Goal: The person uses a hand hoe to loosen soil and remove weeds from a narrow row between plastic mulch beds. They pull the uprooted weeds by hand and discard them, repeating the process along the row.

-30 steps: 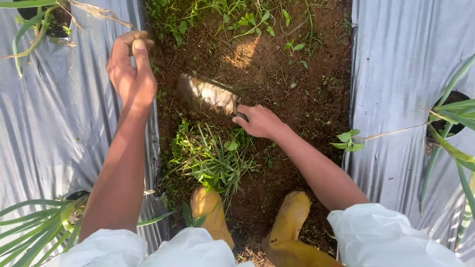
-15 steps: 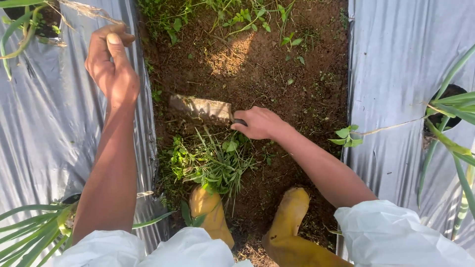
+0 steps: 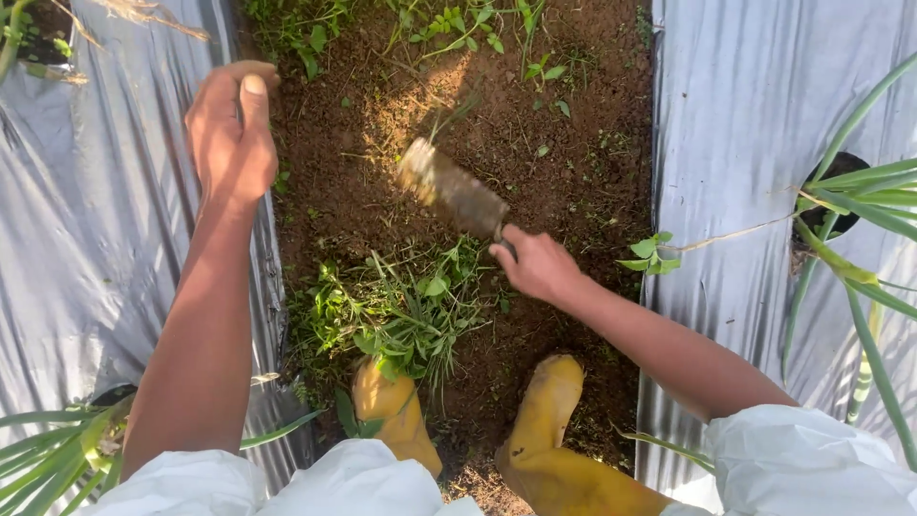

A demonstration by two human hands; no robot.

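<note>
Right hand (image 3: 537,266) clenched on a soil-caked blade (image 3: 452,188) over bare earth; left hand (image 3: 229,134) raised, loosely released.

Silver-grey plastic mulch sheeting (image 3: 86,258) flanking brown soil strip (image 3: 573,115), yellow rubber boots (image 3: 549,449), green long-leaved plants (image 3: 860,220) at right edge

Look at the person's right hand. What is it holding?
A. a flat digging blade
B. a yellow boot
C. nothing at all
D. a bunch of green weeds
A: the right hand grips the handle end of a flat, soil-caked blade that points out over the bare soil, while the weeds lie loose in front of the yellow boots.
</note>
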